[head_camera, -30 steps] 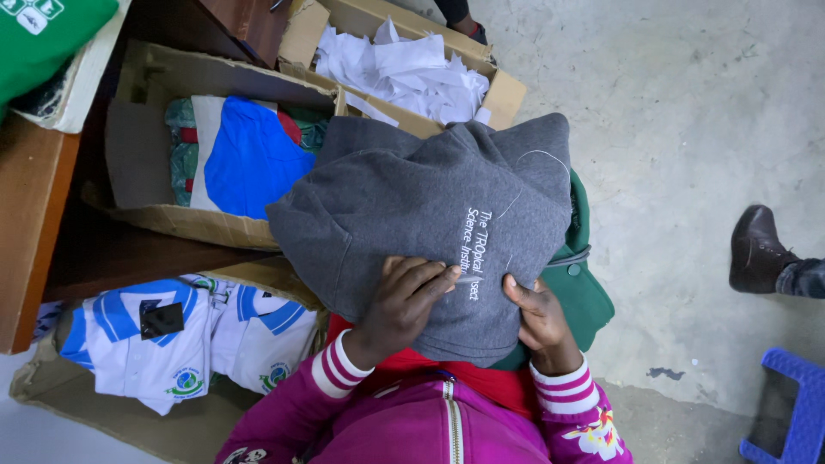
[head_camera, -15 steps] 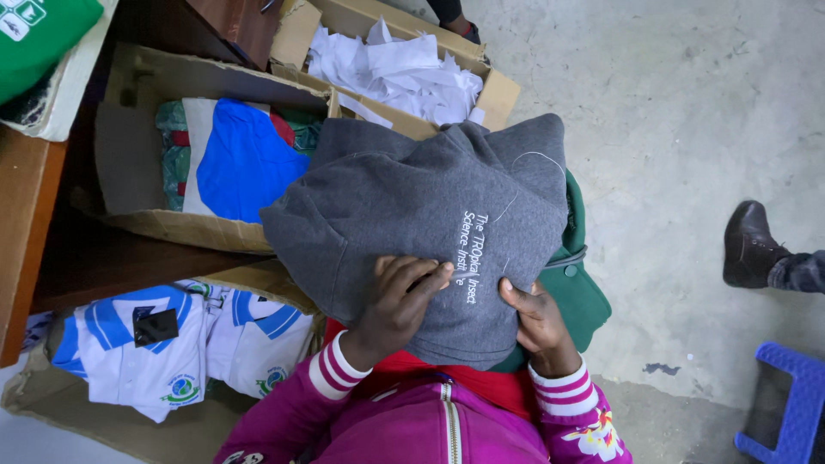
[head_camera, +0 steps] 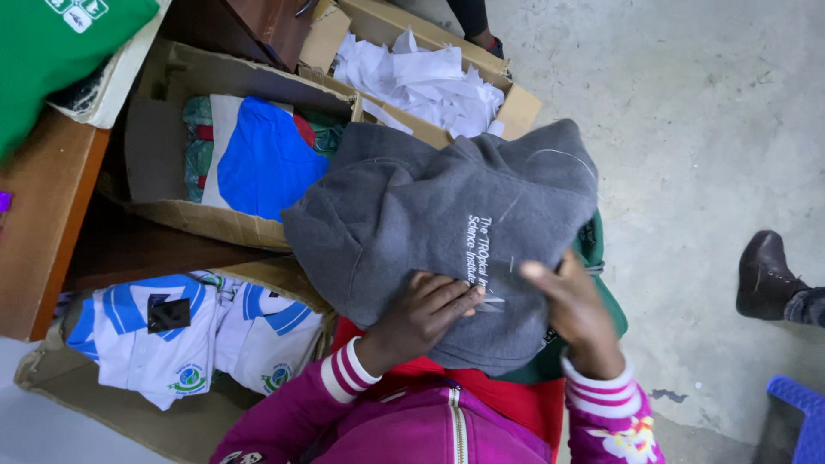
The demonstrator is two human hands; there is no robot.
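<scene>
A grey fleece garment with white stitched lettering lies bunched over my lap, on top of a green garment and a red one. My left hand rests on the grey fabric, its fingertips pinching it just below the lettering. My right hand grips the same garment from the right, thumb raised beside the lettering. A thin loose thread curls across the fabric near its upper right. Both wrists show magenta sleeves with striped cuffs.
Open cardboard boxes stand to the left: one with a blue and white garment, one with white-and-blue polo shirts, one with white cloth. A wooden table carries a green garment. Another person's boot and a blue stool are on the concrete floor.
My right hand has slid up and left along the grey garment toward the lettering. My left hand's fingers have closed in beside the lettering. The garment has shifted slightly.
</scene>
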